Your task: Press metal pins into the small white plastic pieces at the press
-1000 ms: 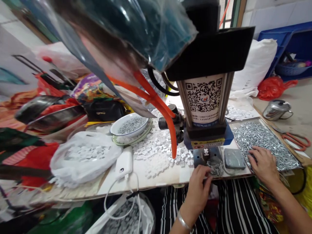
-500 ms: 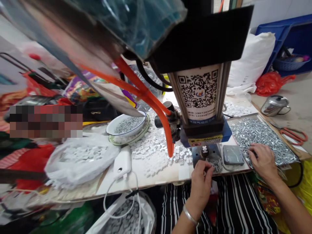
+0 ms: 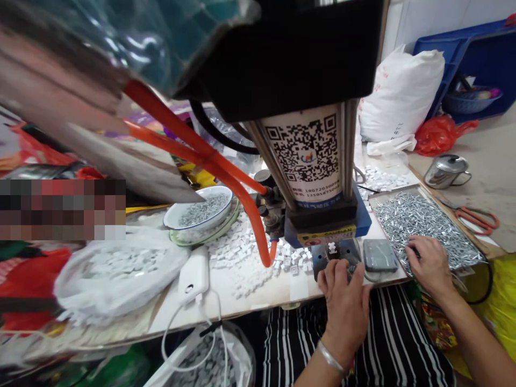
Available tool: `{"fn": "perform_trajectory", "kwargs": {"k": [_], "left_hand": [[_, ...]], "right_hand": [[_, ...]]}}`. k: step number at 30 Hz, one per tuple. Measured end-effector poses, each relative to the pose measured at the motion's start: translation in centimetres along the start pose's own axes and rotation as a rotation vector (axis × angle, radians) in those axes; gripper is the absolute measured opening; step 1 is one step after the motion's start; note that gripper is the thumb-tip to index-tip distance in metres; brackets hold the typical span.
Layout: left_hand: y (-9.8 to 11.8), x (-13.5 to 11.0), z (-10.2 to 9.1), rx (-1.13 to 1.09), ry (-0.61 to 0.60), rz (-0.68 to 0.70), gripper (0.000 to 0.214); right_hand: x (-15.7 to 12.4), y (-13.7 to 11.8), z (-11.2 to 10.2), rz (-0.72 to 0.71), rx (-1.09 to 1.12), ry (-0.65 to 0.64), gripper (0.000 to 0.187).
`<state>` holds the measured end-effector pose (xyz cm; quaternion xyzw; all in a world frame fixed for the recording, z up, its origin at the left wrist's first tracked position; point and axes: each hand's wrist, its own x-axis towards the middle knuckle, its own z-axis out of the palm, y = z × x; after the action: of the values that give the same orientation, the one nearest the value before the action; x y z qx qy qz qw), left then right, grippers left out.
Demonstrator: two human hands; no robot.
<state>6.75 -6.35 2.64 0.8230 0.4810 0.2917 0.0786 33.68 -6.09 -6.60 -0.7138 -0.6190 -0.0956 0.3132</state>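
Observation:
My left hand (image 3: 344,303) rests at the front edge of the bench, fingers curled together over a small pile of metal pieces by the dark base plate (image 3: 322,253) of a press. A white cross-shaped part (image 3: 332,248) sits on the plate's fixture, just beyond my fingertips. My right hand (image 3: 429,264) lies palm down on a metal tray (image 3: 423,223) full of small silver pins, its fingers bent into them. What either hand holds is hidden. A grey pad (image 3: 379,255) lies between the two hands.
The press column (image 3: 308,156) with a QR label rises in front, orange hoses (image 3: 226,172) looping left. White plastic pieces (image 3: 242,250) cover the bench; a bowl of pins (image 3: 199,209), a white charger (image 3: 194,274), a bag of white parts (image 3: 116,266). Scissors (image 3: 475,217) and a steel cup (image 3: 445,171) at right.
My left hand has moved from left of the small metal pile to over it, fingers now toward the fixture. The right hand stays on the tray. The view has shifted closer.

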Motion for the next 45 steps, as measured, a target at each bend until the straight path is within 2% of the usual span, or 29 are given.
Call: {"fn": "perform_trajectory", "kwargs": {"k": [4,7,10,14,17,19,23,28,34,36,40,45], "left_hand": [[-1.0,0.6,0.2,-0.034,0.074,-0.037,0.019],[-2.3,0.4,-0.3,-0.126,0.168,-0.055,0.018],[-2.7,-0.5,-0.3,-0.18,0.159,-0.022,0.026],[-1.8,-1.5,1.8,-0.037,0.053,0.006,0.054],[-1.5,-1.5,3.6,0.037,0.058,-0.007,0.056],[-1.6,-1.3,4.2,0.021,0.069,-0.017,0.049],[-1.9,-0.9,3.7,-0.101,0.069,-0.013,0.031],[-1.9,-0.6,2.5,-0.233,0.127,-0.038,0.022],[-2.6,-0.8,1.3,-0.369,0.229,-0.035,0.028],[-3.0,-1.1,0.9,-0.374,0.197,-0.051,0.032],[-3.7,-1.7,1.1,-0.275,0.036,-0.033,0.059],[-4.1,-1.8,2.2,-0.254,0.074,-0.019,0.054]], "right_hand": [[0.2,-0.5,-0.3,0.005,-0.005,-0.01,0.014],[0.2,-0.7,-0.5,0.013,-0.011,-0.021,0.015],[0.2,-0.8,-0.5,0.016,-0.019,-0.016,0.016],[0.1,-0.7,-0.5,0.01,-0.032,-0.017,0.016],[0.2,-0.7,-0.5,0.003,-0.04,-0.016,0.017],[0.3,-0.7,-0.5,-0.004,-0.038,-0.013,0.016],[0.3,-0.6,-0.5,0.001,-0.041,-0.013,0.015],[0.2,-0.7,-0.6,0.016,-0.025,-0.026,0.016],[0.3,-1.0,-0.7,0.009,-0.009,-0.009,0.016],[0.3,-0.9,-0.7,-0.001,-0.012,0.0,0.015],[0.3,-0.8,-0.7,-0.02,-0.026,0.016,0.014],[0.2,-0.7,-0.6,-0.018,-0.039,0.011,0.013]]}}
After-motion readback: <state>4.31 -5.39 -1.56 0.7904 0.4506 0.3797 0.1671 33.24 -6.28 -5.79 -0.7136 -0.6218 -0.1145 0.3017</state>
